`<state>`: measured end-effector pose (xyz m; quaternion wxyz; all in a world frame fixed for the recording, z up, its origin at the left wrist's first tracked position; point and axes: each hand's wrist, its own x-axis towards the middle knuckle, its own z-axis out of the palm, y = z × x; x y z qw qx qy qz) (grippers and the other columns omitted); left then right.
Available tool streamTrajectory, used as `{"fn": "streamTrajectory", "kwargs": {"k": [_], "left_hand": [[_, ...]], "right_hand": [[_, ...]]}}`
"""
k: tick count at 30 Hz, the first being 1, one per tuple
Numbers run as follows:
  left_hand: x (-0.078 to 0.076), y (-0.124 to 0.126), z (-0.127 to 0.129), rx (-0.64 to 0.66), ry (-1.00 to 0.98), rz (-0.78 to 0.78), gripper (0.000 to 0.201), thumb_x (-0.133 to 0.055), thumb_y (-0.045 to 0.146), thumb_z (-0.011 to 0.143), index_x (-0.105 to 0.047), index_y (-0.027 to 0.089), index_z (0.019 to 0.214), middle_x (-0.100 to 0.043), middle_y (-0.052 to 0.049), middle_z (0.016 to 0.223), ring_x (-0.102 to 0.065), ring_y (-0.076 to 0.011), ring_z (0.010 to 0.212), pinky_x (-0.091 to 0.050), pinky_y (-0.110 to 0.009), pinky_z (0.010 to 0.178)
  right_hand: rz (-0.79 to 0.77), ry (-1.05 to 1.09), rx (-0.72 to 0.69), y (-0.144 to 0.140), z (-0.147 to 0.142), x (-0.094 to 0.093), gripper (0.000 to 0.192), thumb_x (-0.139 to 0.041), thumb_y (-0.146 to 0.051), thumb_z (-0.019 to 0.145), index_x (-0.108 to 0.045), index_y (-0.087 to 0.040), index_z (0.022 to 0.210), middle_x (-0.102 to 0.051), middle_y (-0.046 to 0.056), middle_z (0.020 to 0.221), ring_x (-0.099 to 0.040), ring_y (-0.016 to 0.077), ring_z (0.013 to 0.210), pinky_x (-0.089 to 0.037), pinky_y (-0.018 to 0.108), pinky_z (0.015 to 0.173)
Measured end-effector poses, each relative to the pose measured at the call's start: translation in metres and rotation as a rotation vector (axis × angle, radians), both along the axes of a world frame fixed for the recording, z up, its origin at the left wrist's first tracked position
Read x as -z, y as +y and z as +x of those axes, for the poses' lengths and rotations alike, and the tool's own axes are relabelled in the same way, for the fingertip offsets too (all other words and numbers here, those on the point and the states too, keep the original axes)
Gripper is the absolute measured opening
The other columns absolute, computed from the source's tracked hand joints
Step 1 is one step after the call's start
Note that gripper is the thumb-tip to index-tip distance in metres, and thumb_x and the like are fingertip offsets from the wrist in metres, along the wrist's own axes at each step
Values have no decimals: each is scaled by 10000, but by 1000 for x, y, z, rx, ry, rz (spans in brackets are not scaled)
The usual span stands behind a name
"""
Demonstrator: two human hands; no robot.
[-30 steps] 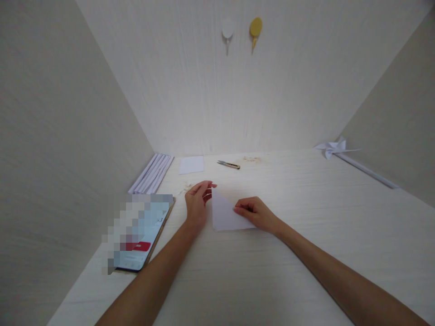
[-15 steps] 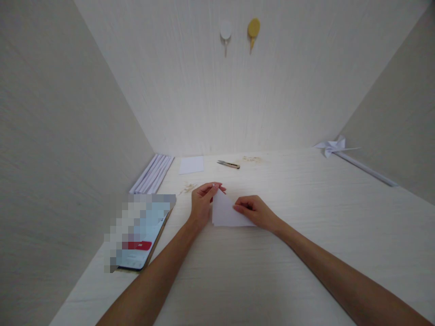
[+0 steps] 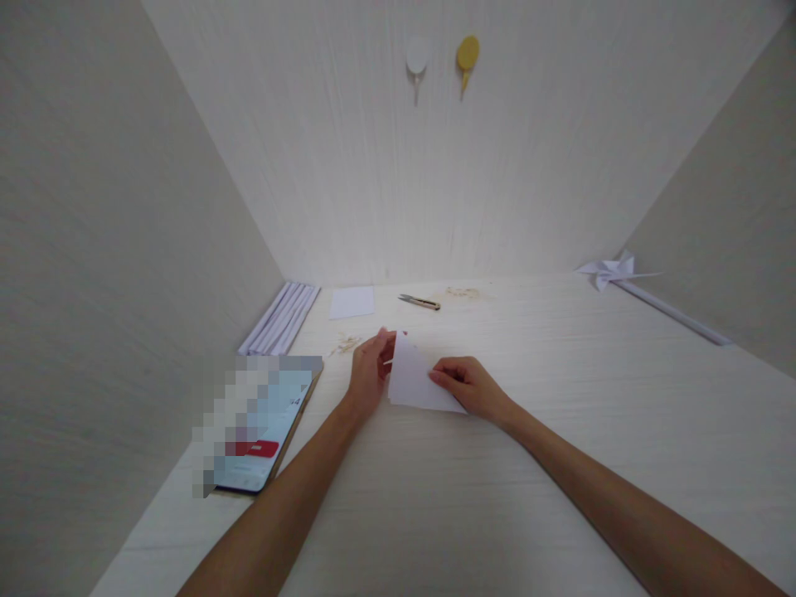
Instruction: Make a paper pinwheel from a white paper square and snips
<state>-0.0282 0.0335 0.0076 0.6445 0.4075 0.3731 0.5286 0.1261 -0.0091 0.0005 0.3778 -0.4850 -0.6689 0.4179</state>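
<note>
A folded sheet of white paper (image 3: 416, 377) stands between my two hands, its lower edge near the table and its top tilted up. My right hand (image 3: 469, 385) pinches its right side between thumb and fingers. On the left edge, my left hand (image 3: 370, 373) has its fingers partly behind the paper. The left thumb is off the paper's front and the fingers look loosely apart; their tips are mostly hidden.
A phone (image 3: 274, 423), partly blurred out, lies left by rolled paper sticks (image 3: 279, 319). Behind are a paper square (image 3: 351, 303), thread snips (image 3: 419, 302) and small wooden bits (image 3: 463, 293). A paper pinwheel (image 3: 613, 269) on a stick (image 3: 675, 313) rests right. Two hooks (image 3: 468, 54) hang on the wall.
The left thumb has come off the paper's top corner, and the left fingers have moved behind it. The paper's upper part now shows wider. My right hand keeps its pinch.
</note>
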Motion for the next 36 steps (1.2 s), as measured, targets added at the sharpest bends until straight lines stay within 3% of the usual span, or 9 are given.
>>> {"fn": "streamTrajectory", "kwargs": {"k": [4,9,11,16,22,25,29,32,36], "left_hand": [[6,-2,3,48,222,29,286,-704,388,491,-588,131,543,-525,24,458,-438,-83,404,-329,-215,410],[7,-2,2,-8,223,21,262,-694,368,504,-605,134,582,-561,14,500,-462,-94,427,-352,-220,417],[8,-1,1,18,232,31,248,-690,360,516,-613,135,585,-563,12,497,-468,-96,428,-356,-219,417],[7,-3,2,63,254,70,216,-687,336,536,-605,135,543,-556,18,483,-444,-74,405,-332,-195,391],[2,-6,3,266,171,114,278,-700,259,537,-669,158,794,-662,-39,708,-571,-121,579,-446,-217,506],[3,-6,3,295,224,148,228,-682,242,567,-679,165,782,-675,-55,743,-583,-125,616,-460,-211,520],[4,-5,3,247,276,169,131,-650,255,608,-683,147,675,-673,-56,688,-579,-123,607,-464,-214,532],[2,-6,3,247,281,173,174,-655,241,599,-689,151,744,-681,-47,764,-571,-109,612,-466,-212,552],[0,-8,3,308,277,195,190,-664,224,586,-691,150,759,-671,-39,858,-563,-95,625,-463,-198,551]], "right_hand": [[-6,110,28,2,1,4,273,-484,-385,734,-503,-158,586,-385,-40,499,-322,72,454,-228,207,402],[0,420,44,4,3,7,263,-494,-382,748,-556,-198,925,-535,-7,687,-418,75,501,-324,217,462],[3,427,29,4,4,6,256,-530,-372,724,-582,-197,903,-559,12,741,-444,79,537,-349,226,497],[-65,353,51,3,3,2,200,-618,-318,636,-606,-173,773,-498,-32,553,-392,70,458,-287,219,441],[-49,598,305,8,5,5,196,-678,-278,551,-565,-183,681,-539,-25,597,-460,92,535,-336,226,494],[-76,695,381,11,8,6,220,-686,-278,540,-561,-187,697,-548,-24,633,-461,89,537,-338,220,489],[-43,579,364,10,7,5,240,-661,-306,578,-588,-182,770,-574,-4,687,-477,94,563,-351,220,504],[1,355,238,6,3,2,289,-622,-352,627,-611,-164,846,-608,24,736,-515,129,637,-377,236,538],[1,242,165,4,3,4,314,-592,-432,650,-629,-131,731,-612,19,656,-515,147,599,-369,248,516]]}}
